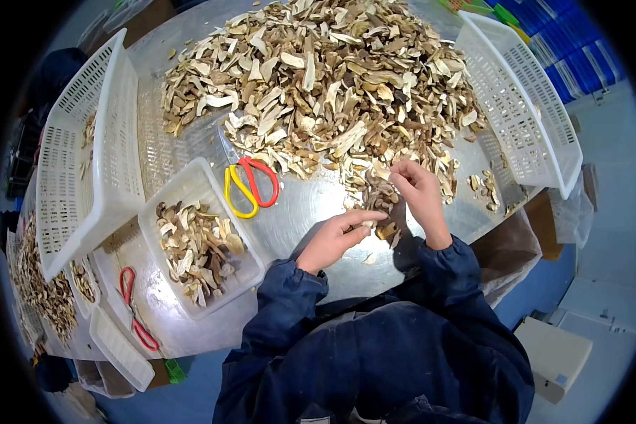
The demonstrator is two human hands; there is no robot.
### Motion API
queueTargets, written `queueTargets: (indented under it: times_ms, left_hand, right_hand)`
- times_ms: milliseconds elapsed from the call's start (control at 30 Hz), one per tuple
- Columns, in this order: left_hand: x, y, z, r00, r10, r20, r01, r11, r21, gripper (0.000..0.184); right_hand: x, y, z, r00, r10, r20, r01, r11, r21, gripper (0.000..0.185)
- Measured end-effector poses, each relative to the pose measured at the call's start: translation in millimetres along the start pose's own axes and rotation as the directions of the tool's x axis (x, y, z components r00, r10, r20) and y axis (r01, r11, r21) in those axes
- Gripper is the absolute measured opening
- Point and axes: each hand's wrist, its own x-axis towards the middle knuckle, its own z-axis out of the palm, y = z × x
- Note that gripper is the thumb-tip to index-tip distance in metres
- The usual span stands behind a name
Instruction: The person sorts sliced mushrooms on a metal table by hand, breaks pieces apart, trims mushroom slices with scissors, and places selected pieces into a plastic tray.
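Head view: both bare hands at the heap's near side, dried slices between them

Dried mushroom slices (318, 85) piled at the far middle of the tabletop (304, 201), tailing toward the near edge. Left hand (336, 240): half open, thumb and forefinger reaching forward, small pale piece (367, 224) at the tips; firm grip or light touch, can't tell. Right hand (418, 191): fingers curled in, nearly closed, pale slice (381, 172) by the tips (hold partly hidden, can't confirm). Darker bits (385, 232) lie between the hands, one loose chip (369, 259) nearer the edge.

Risks, my guess: a sleeve (442, 272) could sweep bits off the near edge if the arm draws back; thin slices could snap under a tight pinch; nudging the heap's loose front could slide more down and mix the small group in.

White tray (244, 280), part filled with slices, left of the left hand. Red-and-yellow scissors (242, 162) beside it, blades toward the heap; red-handled scissors (145, 336) near the left corner. Tall slotted baskets left (120, 134) and right (505, 92).
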Motion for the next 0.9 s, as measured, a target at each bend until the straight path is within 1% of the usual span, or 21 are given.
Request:
queueTargets:
  times_ms: [33, 100, 133, 233, 267, 300, 367, 400, 467, 500, 567, 600, 633, 667, 700, 733, 767, 833, 900]
  left_hand:
    - [-0.3, 2.0, 0.1, 0.998, -0.063, 0.026, 0.064, 0.997, -0.048, 0.044]
    - [-1.4, -2.6, 0.3, 0.998, -0.054, 0.02, 0.058, 0.951, -0.304, 0.044]
    - [-1.2, -6.2, 0.0, 0.999, -0.05, 0.016, 0.052, 0.904, -0.424, 0.044]
    - [3.3, -22.4, 0.7, 0.996, -0.07, -0.051, 0.014, 0.708, -0.706, 0.052]
    - [2.9, -18.8, 0.6, 0.978, -0.182, -0.101, 0.043, 0.651, -0.758, 0.053]
    - [3.9, -15.3, 0.5, 0.984, -0.158, -0.085, 0.019, 0.563, -0.826, 0.051]
    - [6.6, -10.4, 0.5, 0.993, -0.104, -0.064, -0.022, 0.364, -0.931, 0.048]
    - [6.8, -16.2, -2.4, 0.995, -0.064, -0.071, -0.043, 0.361, -0.932, 0.045]
    - [7.5, -19.8, -3.6, 0.989, -0.095, -0.113, -0.072, 0.361, -0.93, 0.048]
    - [7.0, -20.7, -4.2, 0.984, -0.114, -0.137, -0.087, 0.361, -0.929, 0.049]
    - [6.7, -24.6, -6.1, 0.982, -0.106, -0.157, -0.116, 0.319, -0.94, 0.044]
    - [7.2, -25.1, -6.5, 0.981, -0.103, -0.163, -0.126, 0.3, -0.946, 0.042]
    - [8.1, -25.1, -7.1, 0.981, -0.099, -0.169, -0.136, 0.279, -0.951, 0.041]
    - [7.8, -25.5, -6.7, 0.978, -0.107, -0.182, -0.152, 0.237, -0.959, 0.041]
    - [7.5, -26.2, -6.6, 0.975, -0.109, -0.193, -0.163, 0.239, -0.957, 0.04]
    - [7.8, -27.2, -6.5, 0.973, -0.11, -0.202, -0.171, 0.241, -0.955, 0.039]
    - [8.2, -28.4, -6.1, 0.971, -0.113, -0.209, -0.177, 0.243, -0.954, 0.039]
    - [7.9, -37.4, -8.3, 0.983, -0.085, -0.162, -0.141, 0.213, -0.967, 0.037]
    - [7.4, -39.4, -10.1, 0.99, -0.053, -0.131, -0.119, 0.198, -0.973, 0.035]
  right_hand:
    - [-3.2, -2.9, -1.1, 1.0, 0.014, 0.0, -0.014, 0.999, 0.032, 0.013]
    - [-9.9, -10.6, -1.7, 0.998, 0.064, -0.008, -0.063, 0.995, 0.08, 0.012]
    - [-13.0, -13.9, -0.6, 0.996, 0.087, -0.011, -0.086, 0.991, 0.105, 0.012]
    - [-23.9, -19.0, 6.7, 0.999, -0.002, 0.041, -0.004, 0.992, 0.123, 0.012]
    - [-28.1, -31.3, 5.1, 0.987, 0.026, 0.157, -0.034, 0.998, 0.049, 0.013]
    - [-29.5, -35.6, 8.6, 0.976, 0.028, 0.217, -0.052, 0.993, 0.105, 0.015]
    - [-19.9, -31.9, 11.7, 0.995, -0.021, 0.093, 0.038, 0.982, -0.183, 0.018]
    - [-14.0, -25.9, 13.2, 0.996, -0.059, 0.066, 0.076, 0.951, -0.301, 0.018]
    - [-2.3, -8.8, 19.3, 0.988, -0.149, 0.029, 0.142, 0.843, -0.519, 0.02]
    - [-0.4, -2.1, 22.6, 0.986, -0.158, 0.051, 0.159, 0.811, -0.564, 0.019]
    - [2.7, 11.2, 28.9, 0.98, -0.176, 0.096, 0.196, 0.739, -0.644, 0.019]
    - [4.1, 16.9, 30.2, 0.965, -0.238, 0.107, 0.251, 0.727, -0.639, 0.018]
    - [5.1, 21.7, 27.8, 0.985, -0.148, 0.086, 0.171, 0.852, -0.495, 0.018]
    - [4.2, 18.0, 25.0, 0.995, -0.05, 0.082, 0.075, 0.939, -0.335, 0.018]
    - [3.3, 16.7, 22.0, 0.994, 0.05, 0.094, -0.034, 0.985, -0.166, 0.018]
    - [4.1, 20.8, 20.1, 0.984, 0.106, 0.142, -0.117, 0.99, 0.078, 0.019]
    - [3.4, 17.5, 17.0, 0.968, 0.154, 0.196, -0.195, 0.958, 0.21, 0.019]
    - [0.6, 8.7, 9.9, 0.924, 0.221, 0.313, -0.348, 0.825, 0.445, 0.02]
    - [-2.3, 7.2, 10.3, 0.918, 0.225, 0.328, -0.366, 0.802, 0.472, 0.021]
